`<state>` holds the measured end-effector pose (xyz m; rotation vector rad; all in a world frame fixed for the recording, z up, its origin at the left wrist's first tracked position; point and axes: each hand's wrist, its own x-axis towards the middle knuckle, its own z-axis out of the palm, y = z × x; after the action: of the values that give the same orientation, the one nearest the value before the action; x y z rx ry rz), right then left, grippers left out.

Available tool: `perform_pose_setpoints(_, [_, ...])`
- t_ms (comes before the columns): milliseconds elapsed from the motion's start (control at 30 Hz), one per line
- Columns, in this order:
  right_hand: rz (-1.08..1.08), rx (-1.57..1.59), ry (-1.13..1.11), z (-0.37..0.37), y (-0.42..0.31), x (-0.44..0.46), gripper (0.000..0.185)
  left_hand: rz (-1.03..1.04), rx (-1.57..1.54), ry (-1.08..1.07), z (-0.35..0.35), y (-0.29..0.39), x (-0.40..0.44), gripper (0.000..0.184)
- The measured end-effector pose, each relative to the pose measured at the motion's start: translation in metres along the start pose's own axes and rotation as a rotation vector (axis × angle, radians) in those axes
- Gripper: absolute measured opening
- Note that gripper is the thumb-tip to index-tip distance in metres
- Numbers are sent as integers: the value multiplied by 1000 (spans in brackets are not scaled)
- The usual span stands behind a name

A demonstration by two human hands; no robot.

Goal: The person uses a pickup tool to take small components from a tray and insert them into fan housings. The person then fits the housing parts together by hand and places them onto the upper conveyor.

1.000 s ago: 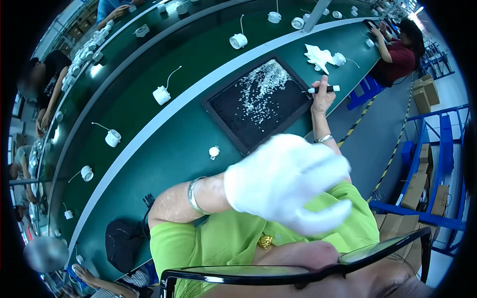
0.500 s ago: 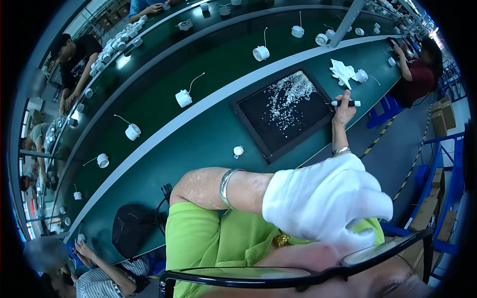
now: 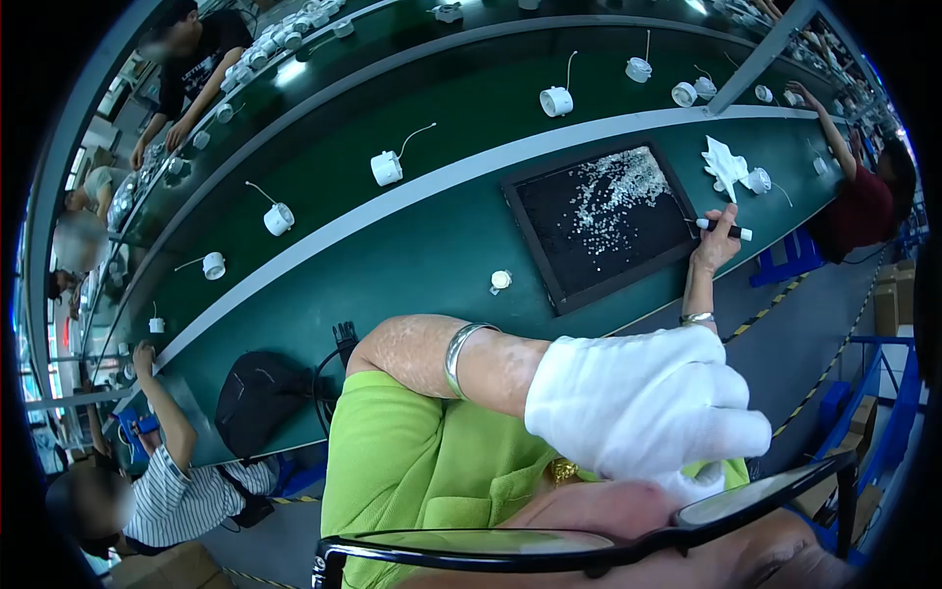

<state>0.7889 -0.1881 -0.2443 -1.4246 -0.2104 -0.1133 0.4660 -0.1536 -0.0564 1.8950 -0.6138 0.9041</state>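
My left hand (image 3: 653,407), in a white glove, is raised close under the glasses with its fingers curled in toward the thumb. What it holds, if anything, is hidden. My bare right hand (image 3: 716,250) is closed round a black-and-white pen-like tool (image 3: 726,229) at the right edge of a black tray (image 3: 535,231). Many small clear pieces (image 3: 613,196) lie scattered in the tray. Past my right hand are a white glove or cloth (image 3: 724,165) and a white round housing with a wire (image 3: 758,181). A small white part (image 3: 500,280) sits left of the tray.
Several white wired housings (image 3: 388,168) stand on the green line beyond the pale rail (image 3: 324,224). A black bag (image 3: 257,401) lies on the table at left. A metal post (image 3: 765,59) rises at upper right. Co-workers sit at lower left (image 3: 186,491), upper left and far right.
The view has shifted, so the tray appears further right. My gloved hand has come nearer the face and its fingers have curled in. The lower-left and far-right co-workers have reached out an arm.
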Motion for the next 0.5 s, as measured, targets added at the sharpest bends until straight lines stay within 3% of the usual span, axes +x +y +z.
perform_pose_setpoints(67, [-23,43,-27,-3,3,2,45,75,162,149,9,-11,-7,16])
perform_pose_setpoints(133, [-47,83,-32,-6,7,1,44,261,496,-66,0,-24,-17,16])
perform_pose_setpoints(300, [-72,117,-12,-5,7,-2,42,-40,651,-251,-6,-47,-44,16])
perform_pose_setpoints(500, [-45,151,-22,-8,19,7,42,-281,523,-353,-6,-95,-60,23])
